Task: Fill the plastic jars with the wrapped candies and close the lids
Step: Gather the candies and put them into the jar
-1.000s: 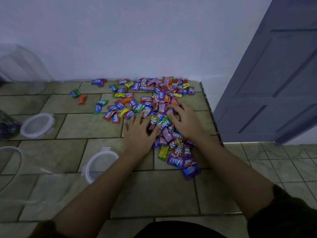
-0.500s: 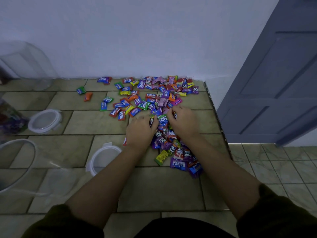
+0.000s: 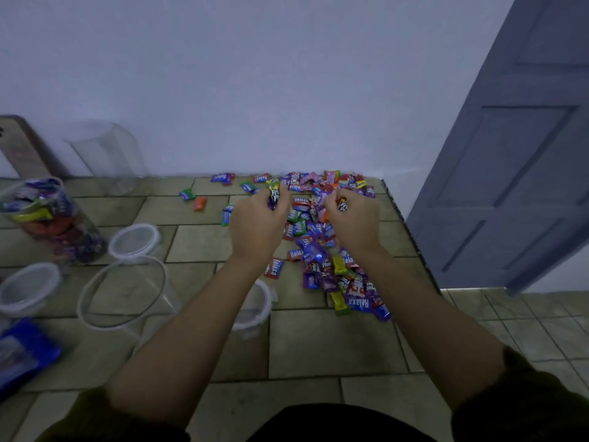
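Observation:
A heap of wrapped candies (image 3: 315,244) in many colours lies on the tiled counter (image 3: 331,339) by the wall. Both hands are raised above the heap. My left hand (image 3: 259,220) grips a bunch of candies, wrappers sticking out above its fingers. My right hand (image 3: 352,220) also holds candies in curled fingers. An empty clear jar (image 3: 122,290) stands open at the left, just beside my left forearm. A jar filled with candies (image 3: 52,220) stands further left. Another empty jar (image 3: 108,154) stands at the wall.
Clear lids lie on the counter: one (image 3: 135,240) behind the empty jar, one (image 3: 27,287) at the left edge, one (image 3: 255,309) partly under my left forearm. A blue bag (image 3: 22,352) lies at lower left. The counter ends at the right, by a blue-grey door (image 3: 516,161).
Both hands closed on candies and lifted off the heap. The view swung left, bringing the filled jar, a third lid and the blue bag into sight.

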